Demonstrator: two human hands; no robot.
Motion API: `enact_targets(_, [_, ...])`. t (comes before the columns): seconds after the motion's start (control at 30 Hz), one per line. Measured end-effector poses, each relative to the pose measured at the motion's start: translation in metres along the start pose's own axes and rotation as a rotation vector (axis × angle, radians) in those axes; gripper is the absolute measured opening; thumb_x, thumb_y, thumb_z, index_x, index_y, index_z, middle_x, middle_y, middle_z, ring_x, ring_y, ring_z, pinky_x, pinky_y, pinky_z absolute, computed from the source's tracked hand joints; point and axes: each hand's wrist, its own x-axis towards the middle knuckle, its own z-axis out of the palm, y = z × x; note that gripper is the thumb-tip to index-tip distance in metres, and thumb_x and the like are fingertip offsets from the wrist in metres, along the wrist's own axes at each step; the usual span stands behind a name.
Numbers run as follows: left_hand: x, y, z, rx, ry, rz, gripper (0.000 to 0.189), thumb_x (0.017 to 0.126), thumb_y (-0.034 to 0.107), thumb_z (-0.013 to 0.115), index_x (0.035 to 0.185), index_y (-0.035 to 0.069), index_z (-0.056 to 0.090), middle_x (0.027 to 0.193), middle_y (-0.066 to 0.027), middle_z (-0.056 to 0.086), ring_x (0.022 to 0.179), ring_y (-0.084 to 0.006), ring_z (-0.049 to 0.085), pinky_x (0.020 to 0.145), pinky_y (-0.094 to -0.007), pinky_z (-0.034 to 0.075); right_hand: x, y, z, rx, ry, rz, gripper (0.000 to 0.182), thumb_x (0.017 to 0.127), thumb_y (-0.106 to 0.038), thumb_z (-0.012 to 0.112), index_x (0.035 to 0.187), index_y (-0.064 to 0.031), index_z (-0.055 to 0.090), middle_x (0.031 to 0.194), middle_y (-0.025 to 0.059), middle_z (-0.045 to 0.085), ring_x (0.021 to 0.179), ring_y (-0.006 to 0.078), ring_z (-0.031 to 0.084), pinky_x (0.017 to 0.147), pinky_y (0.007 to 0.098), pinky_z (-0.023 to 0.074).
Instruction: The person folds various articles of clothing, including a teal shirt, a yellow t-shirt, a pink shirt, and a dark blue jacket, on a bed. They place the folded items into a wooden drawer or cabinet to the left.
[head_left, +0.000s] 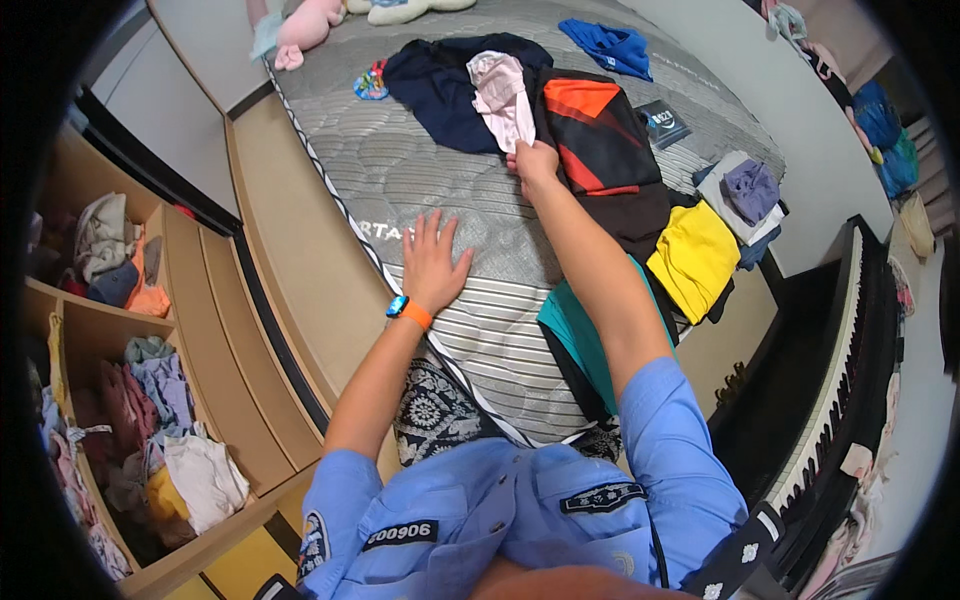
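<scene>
My left hand (436, 264) lies flat on the grey quilted mattress (360, 172), fingers spread, holding nothing. Farther forward, my right hand (535, 166) pinches the near end of a pale pink garment (499, 90). That garment rests partly over a dark navy garment (435, 105). Right of it lies a folded black garment with orange-red panels (600, 135). A small dark packet (663, 124) and a blue garment (611, 46) are beyond. Nearer on the right are a folded yellow garment (694, 259), a teal garment (581, 322) and a pile topped by a purple cloth (751, 191).
Wooden shelves (225, 360) with heaped clothes (202, 480) stand at the left. A piano keyboard (832, 390) runs along the right. A pink plush toy (311, 26) and a small colourful item (371, 81) lie at the mattress's far left.
</scene>
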Motion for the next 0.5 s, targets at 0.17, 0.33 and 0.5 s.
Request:
enact_targets(0.17, [-0.012,-0.042,0.008,-0.723,0.14,-0.228,0.037,0.106,0.027,0.046,0.128,0.0,0.06,0.135,-0.0163,0.061,0.125,-0.0304,0.057,0.112,-0.0454,0.04,-0.126,-0.004,-0.001,-0.334,-0.334,-0.362,0.021,0.097,-0.021,0.068,0.093,-0.0003,0.072,0.074,0.0018,0.068,0.061,0.0087,0.058,0.056,0.0291,0.0462])
enact_targets(0.33, [-0.028,-0.042,-0.014,-1.709,0.184,-0.49,0.067,0.11,0.033,0.046,0.159,-0.001,0.016,0.137,-0.0207,0.059,0.114,-0.0228,0.064,0.103,-0.0371,0.05,-0.318,0.047,-0.102,-0.599,-0.849,-0.042,0.027,0.095,-0.014,0.07,0.116,0.0028,0.069,0.087,0.0035,0.071,0.077,0.0083,0.061,0.071,0.0279,0.0514])
enact_targets(0.5, [-0.073,-0.02,-0.036,-1.381,-0.06,-0.609,0.043,0.091,0.006,0.075,0.131,-0.004,0.063,0.118,-0.01,0.07,0.103,-0.014,0.066,0.093,-0.0295,0.053,-0.372,0.05,-0.133,-0.605,-0.731,0.073,0.028,0.095,-0.014,0.073,0.117,0.0015,0.068,0.084,0.0004,0.067,0.075,0.0043,0.058,0.068,0.0233,0.0498])
